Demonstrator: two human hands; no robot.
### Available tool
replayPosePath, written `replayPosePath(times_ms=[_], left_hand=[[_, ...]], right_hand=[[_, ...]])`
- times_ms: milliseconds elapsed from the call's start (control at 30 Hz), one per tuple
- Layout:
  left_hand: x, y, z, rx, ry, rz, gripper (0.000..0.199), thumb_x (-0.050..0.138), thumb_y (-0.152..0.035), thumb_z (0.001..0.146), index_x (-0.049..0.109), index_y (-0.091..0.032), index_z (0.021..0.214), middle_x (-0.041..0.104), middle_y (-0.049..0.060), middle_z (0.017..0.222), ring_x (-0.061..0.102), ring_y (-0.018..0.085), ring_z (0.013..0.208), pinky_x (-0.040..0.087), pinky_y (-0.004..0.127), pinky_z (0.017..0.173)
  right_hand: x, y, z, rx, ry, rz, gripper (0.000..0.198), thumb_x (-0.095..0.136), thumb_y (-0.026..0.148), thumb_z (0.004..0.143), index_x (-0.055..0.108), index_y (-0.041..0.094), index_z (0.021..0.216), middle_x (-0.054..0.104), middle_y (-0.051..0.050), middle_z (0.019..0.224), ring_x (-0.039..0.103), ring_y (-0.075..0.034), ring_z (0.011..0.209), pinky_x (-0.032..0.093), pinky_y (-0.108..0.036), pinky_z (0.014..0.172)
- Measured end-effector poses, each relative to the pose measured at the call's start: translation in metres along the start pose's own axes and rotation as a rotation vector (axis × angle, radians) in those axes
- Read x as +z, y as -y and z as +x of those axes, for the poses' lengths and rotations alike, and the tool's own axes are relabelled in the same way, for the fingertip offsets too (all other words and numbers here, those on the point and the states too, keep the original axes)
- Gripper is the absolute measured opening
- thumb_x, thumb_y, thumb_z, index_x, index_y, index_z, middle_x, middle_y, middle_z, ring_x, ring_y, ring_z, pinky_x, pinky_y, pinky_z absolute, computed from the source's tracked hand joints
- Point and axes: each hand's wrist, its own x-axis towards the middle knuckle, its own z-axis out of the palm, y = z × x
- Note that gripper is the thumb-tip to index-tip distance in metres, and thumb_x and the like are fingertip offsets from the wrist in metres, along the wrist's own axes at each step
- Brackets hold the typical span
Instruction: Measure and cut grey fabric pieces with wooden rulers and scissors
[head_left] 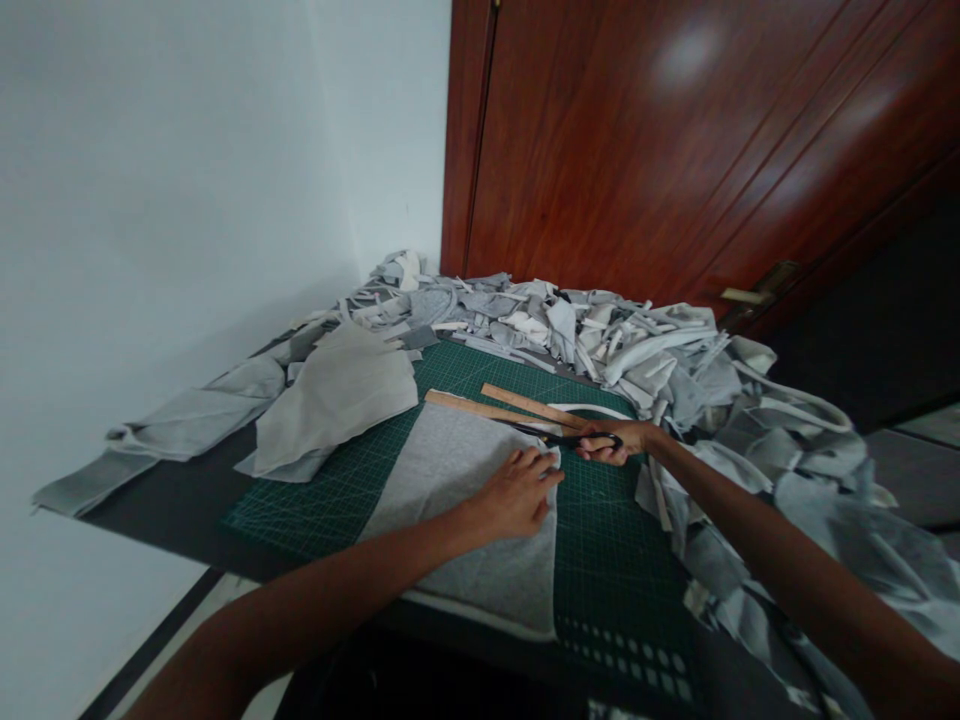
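Note:
A light grey piece of fabric (450, 460) lies flat on a green cutting mat (615, 560). My left hand (519, 495) rests on the fabric near its far right corner, palm down with fingers stretched out. Black-handled scissors (559, 439) are gripped in my right hand (616, 445), their blades pointing left along the fabric's far edge. How far the blades are apart is too small to tell. Just beyond them lie two wooden rulers, a nearer one (469, 404) along the fabric's edge and a farther one (525, 403). A narrow pale strip (592, 408) curves beside the scissors.
Heaped grey and white fabric scraps (555, 320) line the table's back and right side. Larger cloth pieces (345, 390) lie to the left, over the mat and dark table (202, 510). A white wall (187, 180) and a reddish-brown wooden door (637, 150) stand behind.

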Motion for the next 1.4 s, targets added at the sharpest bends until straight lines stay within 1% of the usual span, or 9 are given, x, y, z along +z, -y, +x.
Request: replayPosePath(times_ms=[267,467,600,700,900,1100,1267,1400], left_hand=[[0.0026,0.0014,-0.0003,0.010,-0.007,-0.006,0.044,0.056,-0.019,0.092,0.059,-0.016,0.137,0.054,0.012,0.151,0.049,0.030,0.134,0.039,0.045,0.112],[0.0002,0.0004,0.0004,0.007,-0.007,-0.008,0.044,0.056,-0.019,0.092,0.060,-0.016,0.136,0.055,0.012,0.150,0.050,0.030,0.132,0.041,0.044,0.110],[-0.0001,0.0006,0.0003,0.005,0.011,-0.012,0.045,0.056,-0.019,0.092,0.059,-0.016,0.137,0.054,0.013,0.151,0.049,0.030,0.134,0.040,0.046,0.111],[0.0005,0.0010,0.0002,0.009,0.015,-0.017,0.044,0.055,-0.019,0.093,0.059,-0.016,0.136,0.054,0.013,0.151,0.049,0.030,0.134,0.040,0.045,0.111],[0.0004,0.0002,-0.0003,-0.001,0.008,-0.012,0.045,0.056,-0.018,0.093,0.059,-0.015,0.137,0.053,0.013,0.152,0.048,0.031,0.135,0.039,0.046,0.112],[0.0017,0.0013,-0.0009,0.009,0.001,-0.007,0.045,0.056,-0.019,0.092,0.059,-0.016,0.137,0.053,0.013,0.152,0.049,0.031,0.134,0.040,0.045,0.111],[0.0028,0.0015,-0.0007,0.005,-0.012,-0.009,0.046,0.057,-0.018,0.092,0.058,-0.017,0.137,0.054,0.012,0.151,0.048,0.030,0.135,0.040,0.046,0.111],[0.0004,0.0003,-0.0004,0.004,-0.003,-0.007,0.044,0.057,-0.019,0.092,0.059,-0.016,0.136,0.054,0.013,0.151,0.049,0.030,0.134,0.041,0.045,0.110]], right_hand=[[0.0033,0.0029,-0.0013,0.006,-0.028,0.026,0.060,0.080,0.071,0.077,0.052,0.018,0.086,0.035,0.014,0.052,0.019,-0.001,0.034,0.018,-0.013,0.029],[0.0047,0.0059,-0.0020,0.019,-0.001,0.040,0.056,0.080,0.067,0.080,0.052,0.019,0.085,0.033,0.014,0.051,0.015,-0.001,0.035,0.018,-0.013,0.028],[0.0041,0.0043,-0.0009,0.029,-0.031,0.045,0.059,0.082,0.069,0.076,0.052,0.019,0.086,0.033,0.014,0.052,0.017,-0.001,0.036,0.019,-0.013,0.029],[0.0017,0.0012,0.0007,0.030,-0.039,0.043,0.057,0.081,0.068,0.078,0.052,0.019,0.086,0.033,0.014,0.053,0.017,-0.001,0.036,0.019,-0.013,0.029],[-0.0032,-0.0020,0.0026,0.034,-0.003,0.055,0.053,0.079,0.064,0.082,0.053,0.019,0.086,0.029,0.015,0.052,0.016,-0.002,0.037,0.019,-0.013,0.028],[-0.0007,0.0013,0.0008,0.069,-0.029,0.092,0.054,0.083,0.062,0.078,0.053,0.019,0.088,0.029,0.014,0.053,0.015,-0.002,0.039,0.017,-0.013,0.029],[-0.0015,0.0010,0.0015,0.068,-0.018,0.076,0.051,0.081,0.061,0.080,0.051,0.020,0.087,0.029,0.014,0.054,0.015,-0.002,0.038,0.016,-0.013,0.029],[-0.0043,-0.0021,0.0033,0.062,-0.017,0.069,0.053,0.079,0.064,0.080,0.050,0.020,0.087,0.029,0.014,0.054,0.014,-0.002,0.037,0.015,-0.014,0.029]])
